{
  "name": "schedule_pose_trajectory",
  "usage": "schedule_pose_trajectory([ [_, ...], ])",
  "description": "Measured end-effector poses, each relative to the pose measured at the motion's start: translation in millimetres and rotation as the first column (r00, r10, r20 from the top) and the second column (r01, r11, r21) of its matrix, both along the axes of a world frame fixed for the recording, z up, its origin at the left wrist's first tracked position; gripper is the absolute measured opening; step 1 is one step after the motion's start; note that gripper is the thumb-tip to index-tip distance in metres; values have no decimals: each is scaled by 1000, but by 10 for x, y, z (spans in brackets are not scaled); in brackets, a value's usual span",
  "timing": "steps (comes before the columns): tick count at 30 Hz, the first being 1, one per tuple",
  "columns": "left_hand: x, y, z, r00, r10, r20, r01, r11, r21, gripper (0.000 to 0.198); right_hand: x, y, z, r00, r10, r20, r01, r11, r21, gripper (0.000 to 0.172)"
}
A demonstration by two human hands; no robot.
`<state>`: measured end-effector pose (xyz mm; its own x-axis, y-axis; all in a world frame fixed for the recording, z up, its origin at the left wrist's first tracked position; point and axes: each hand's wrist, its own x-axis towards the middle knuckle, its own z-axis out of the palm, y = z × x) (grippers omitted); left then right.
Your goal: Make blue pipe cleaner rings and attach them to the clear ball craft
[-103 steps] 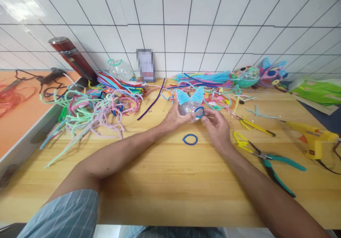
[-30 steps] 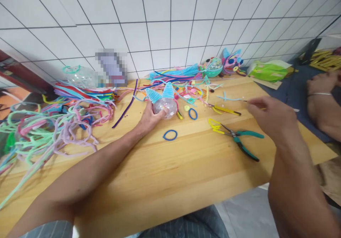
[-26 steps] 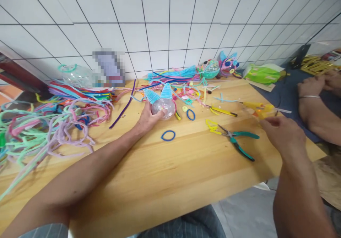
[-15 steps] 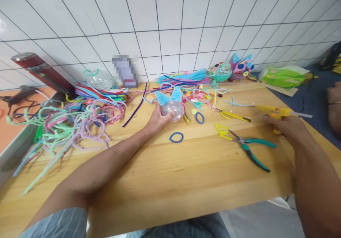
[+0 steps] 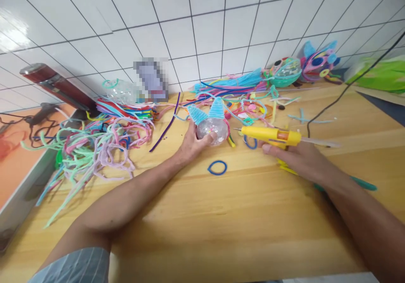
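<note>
My left hand [image 5: 193, 144] is closed around the left side of a clear plastic ball [image 5: 211, 130], its thumb across the front. Two blue pipe-cleaner ears [image 5: 206, 111] stand on top of the ball. My right hand [image 5: 294, 152] grips a yellow hot glue gun [image 5: 268, 134], whose nozzle points left at the ball, a short gap away. A clear glue stick [image 5: 321, 143] sticks out of the gun's back. One blue pipe-cleaner loop [image 5: 217, 168] lies in front of the ball; another blue loop [image 5: 250, 141] is just under the nozzle. Pliers with green handles [image 5: 363, 183] are partly hidden by my right forearm.
Tangled pipe cleaners [image 5: 107, 152] cover the left of the wooden table [image 5: 202, 228]. Bundled pipe cleaners [image 5: 230, 84] and decorated balls [image 5: 284, 72] stand along the tiled wall. A dark red flask [image 5: 58, 87] leans at the left. The gun's black cord [image 5: 351, 89] crosses the right side.
My right hand has brought the glue gun left from the table's right side, close to the ball. My left hand still holds the ball. The view has shifted slightly.
</note>
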<state>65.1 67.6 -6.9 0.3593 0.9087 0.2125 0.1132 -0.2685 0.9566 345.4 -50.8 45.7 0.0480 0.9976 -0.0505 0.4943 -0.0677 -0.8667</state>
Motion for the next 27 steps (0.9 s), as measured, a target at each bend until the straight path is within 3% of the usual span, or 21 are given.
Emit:
schedule_pose_trajectory([
  [6,-14,-21,35,999,-10,-36,10,1000,-3,70,58,46,-260,996,69,55,-71,997,26,42],
  [27,7,-49,64,1000,-15,-26,15,1000,-14,70,33,83,-261,991,43,130,-44,999,5,50],
])
